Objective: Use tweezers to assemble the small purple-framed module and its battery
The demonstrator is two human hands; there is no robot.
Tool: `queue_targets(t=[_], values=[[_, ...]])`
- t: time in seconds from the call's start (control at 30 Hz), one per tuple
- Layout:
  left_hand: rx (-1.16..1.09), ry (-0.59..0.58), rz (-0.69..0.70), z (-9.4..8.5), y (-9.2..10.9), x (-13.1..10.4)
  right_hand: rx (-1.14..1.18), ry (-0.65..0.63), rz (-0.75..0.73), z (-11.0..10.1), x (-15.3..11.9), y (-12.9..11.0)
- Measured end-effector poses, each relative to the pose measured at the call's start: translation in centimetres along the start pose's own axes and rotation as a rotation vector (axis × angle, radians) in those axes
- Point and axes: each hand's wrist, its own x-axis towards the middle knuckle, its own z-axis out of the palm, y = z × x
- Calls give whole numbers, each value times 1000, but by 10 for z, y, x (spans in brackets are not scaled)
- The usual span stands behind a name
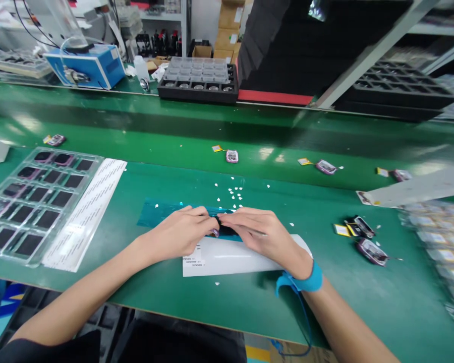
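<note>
Small dark part point(222, 230), perhaps one of the little purple-edged modules, sits pinched between the two hands at the near middle of the green bench; the left hand point(183, 232) curls its fingertips against it from the left, and the right hand point(267, 236) closes over it from the right, fingers bent, so most of the part is hidden and I cannot tell exactly how it is held; both hands rest on a white label sheet point(227, 258), with a strip of teal film point(162, 214) lying just beyond them; a blue wrist strap point(306, 281) circles the right wrist; tiny white scraps point(234, 191) dot the mat beyond the film; to the right lie two loose modules point(365, 239), and more ride the far green belt point(230, 156); at left stands a clear tray point(30, 201) of dark squares beside a white liner strip point(87, 212). A slip seems the likely trouble: with so small a piece under crowded fingertips, it could skew or pop free; scraps might also stick to the film.
</note>
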Motion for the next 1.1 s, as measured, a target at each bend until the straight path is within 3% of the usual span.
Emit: queue_targets(t=[0.1,0.2,0.27,0.33,0.4,0.47,0.53,0.63,0.77,1.1], values=[[-46,28,84,-6,3,-3,-2,101,3,-1,-1,0],[-444,233,126,-16,11,-9,-73,138,-23,-5,0,-5],[-797,498,14,-21,13,-10,-103,145,-41,-10,2,-11],[-1079,755,-197,-21,10,-8,-112,128,-41,-15,4,-18],[-1292,891,-423,-17,3,-2,-126,111,-43,-18,5,-23],[-1470,887,-603,-12,-6,5,-163,111,-51,-18,5,-24],[-1606,826,-691,-9,-11,10,-206,121,-74,-14,3,-22],[-1694,720,-683,-8,-9,10,-259,120,-110,-8,0,-19],[-1625,650,-639,-7,-4,7,-306,136,-152,-7,1,-22],[-1463,684,-630,-4,4,5,-313,15,-157,-9,2,-42]])
